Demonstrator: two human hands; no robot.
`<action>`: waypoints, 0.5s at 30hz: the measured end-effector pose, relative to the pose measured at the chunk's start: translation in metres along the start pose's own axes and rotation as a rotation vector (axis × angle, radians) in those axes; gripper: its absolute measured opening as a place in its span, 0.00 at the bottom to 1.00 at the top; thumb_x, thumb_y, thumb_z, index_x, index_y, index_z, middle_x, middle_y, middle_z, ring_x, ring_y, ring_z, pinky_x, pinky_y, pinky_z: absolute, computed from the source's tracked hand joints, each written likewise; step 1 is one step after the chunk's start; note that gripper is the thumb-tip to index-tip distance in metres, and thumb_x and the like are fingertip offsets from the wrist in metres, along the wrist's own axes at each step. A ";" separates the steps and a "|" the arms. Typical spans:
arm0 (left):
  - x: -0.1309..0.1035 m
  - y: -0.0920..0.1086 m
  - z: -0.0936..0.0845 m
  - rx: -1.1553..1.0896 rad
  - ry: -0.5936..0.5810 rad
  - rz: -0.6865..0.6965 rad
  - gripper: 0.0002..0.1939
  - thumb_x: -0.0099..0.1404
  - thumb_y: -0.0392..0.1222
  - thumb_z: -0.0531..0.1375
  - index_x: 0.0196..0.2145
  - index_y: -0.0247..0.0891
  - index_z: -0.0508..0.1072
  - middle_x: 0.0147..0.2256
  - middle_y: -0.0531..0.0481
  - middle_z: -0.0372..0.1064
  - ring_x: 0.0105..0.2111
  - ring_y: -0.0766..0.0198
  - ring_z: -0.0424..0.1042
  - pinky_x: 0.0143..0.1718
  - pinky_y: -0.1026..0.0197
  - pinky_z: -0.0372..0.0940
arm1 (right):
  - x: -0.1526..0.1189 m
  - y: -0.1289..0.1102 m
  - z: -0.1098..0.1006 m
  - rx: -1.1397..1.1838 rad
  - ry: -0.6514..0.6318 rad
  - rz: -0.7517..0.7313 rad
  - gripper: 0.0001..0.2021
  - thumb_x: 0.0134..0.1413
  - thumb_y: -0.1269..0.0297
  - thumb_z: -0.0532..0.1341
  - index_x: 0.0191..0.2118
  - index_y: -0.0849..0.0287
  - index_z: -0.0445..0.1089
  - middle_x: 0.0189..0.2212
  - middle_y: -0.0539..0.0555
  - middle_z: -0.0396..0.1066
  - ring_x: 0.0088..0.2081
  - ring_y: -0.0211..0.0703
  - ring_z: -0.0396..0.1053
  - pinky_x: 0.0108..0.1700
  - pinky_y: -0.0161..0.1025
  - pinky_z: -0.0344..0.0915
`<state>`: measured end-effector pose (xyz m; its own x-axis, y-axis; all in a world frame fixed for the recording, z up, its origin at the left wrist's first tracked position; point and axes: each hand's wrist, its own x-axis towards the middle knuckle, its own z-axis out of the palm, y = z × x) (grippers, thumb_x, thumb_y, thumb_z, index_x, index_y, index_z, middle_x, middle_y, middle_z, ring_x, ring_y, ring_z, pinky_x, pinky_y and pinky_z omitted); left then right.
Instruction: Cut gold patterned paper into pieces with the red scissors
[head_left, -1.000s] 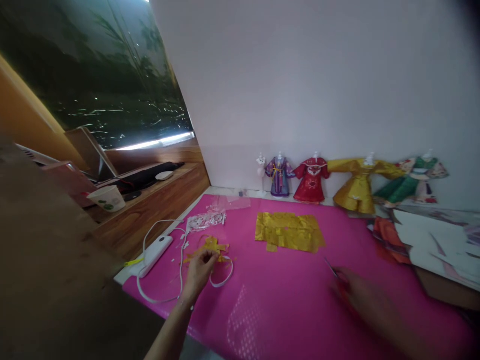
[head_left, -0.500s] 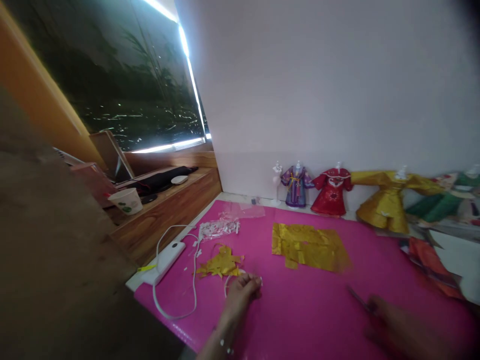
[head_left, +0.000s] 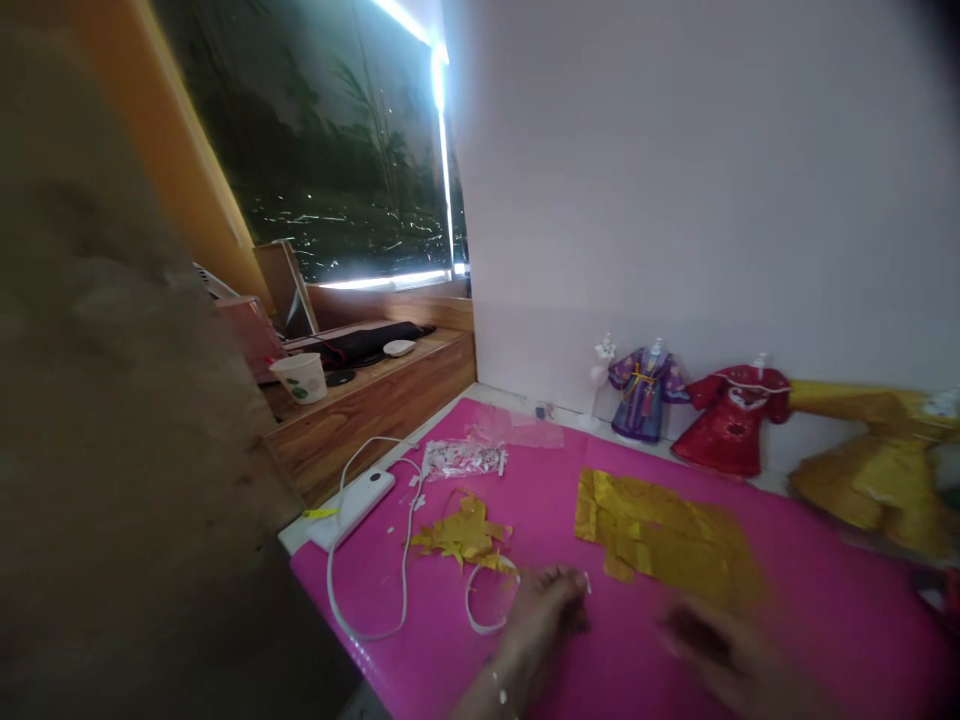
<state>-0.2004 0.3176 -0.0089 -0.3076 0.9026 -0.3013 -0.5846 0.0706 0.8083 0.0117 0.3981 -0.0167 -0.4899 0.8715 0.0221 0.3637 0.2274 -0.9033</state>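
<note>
My left hand (head_left: pixel 551 600) is closed in a pinch on a narrow white band (head_left: pixel 480 625). The band loops out to the left over the pink mat, and its short end pokes out past my fingertips. My right hand (head_left: pixel 701 640) hovers to the right of it, smeared by motion; whether it holds anything cannot be made out. Beyond my hands lies a flat piece of golden-yellow fabric (head_left: pixel 675 530). Crumpled yellow fabric scraps (head_left: pixel 461 532) lie up and left of my left hand.
The pink mat (head_left: pixel 555 510) covers the table. Miniature dresses, purple (head_left: pixel 646 392), red (head_left: pixel 739 420) and yellow (head_left: pixel 877 480), stand along the wall. At left are a white power strip (head_left: pixel 352 508) with its cord, a clear plastic packet (head_left: pixel 463 460) and a paper cup (head_left: pixel 300 378) on a wooden ledge.
The view has swung left, so things sit farther right. My right hand has come closer to my left hand; the thin dark tool it held no longer shows. My left hand keeps its pinch.
</note>
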 end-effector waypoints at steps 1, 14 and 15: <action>0.002 0.000 0.003 -0.014 0.011 0.016 0.16 0.41 0.48 0.71 0.19 0.37 0.69 0.13 0.59 0.60 0.15 0.72 0.57 0.21 0.65 0.53 | 0.008 -0.019 0.018 0.137 -0.051 0.018 0.11 0.45 0.53 0.65 0.31 0.54 0.77 0.29 0.54 0.79 0.33 0.48 0.76 0.35 0.38 0.72; 0.031 -0.006 -0.023 0.182 0.037 0.152 0.23 0.43 0.61 0.68 0.20 0.39 0.66 0.15 0.59 0.58 0.17 0.69 0.58 0.23 0.63 0.55 | 0.049 -0.046 0.102 0.537 -0.080 0.071 0.23 0.41 0.39 0.65 0.22 0.58 0.69 0.15 0.47 0.68 0.18 0.38 0.67 0.22 0.35 0.66; 0.031 -0.007 -0.022 0.226 0.031 0.157 0.23 0.44 0.61 0.66 0.20 0.39 0.66 0.15 0.58 0.58 0.17 0.69 0.58 0.23 0.62 0.56 | 0.049 -0.046 0.103 0.543 -0.065 0.068 0.24 0.42 0.39 0.65 0.21 0.58 0.68 0.15 0.46 0.67 0.17 0.38 0.66 0.22 0.35 0.65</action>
<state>-0.2221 0.3363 -0.0351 -0.4059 0.8969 -0.1757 -0.3467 0.0267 0.9376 -0.1105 0.3859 -0.0182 -0.5337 0.8439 -0.0546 -0.0568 -0.1002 -0.9933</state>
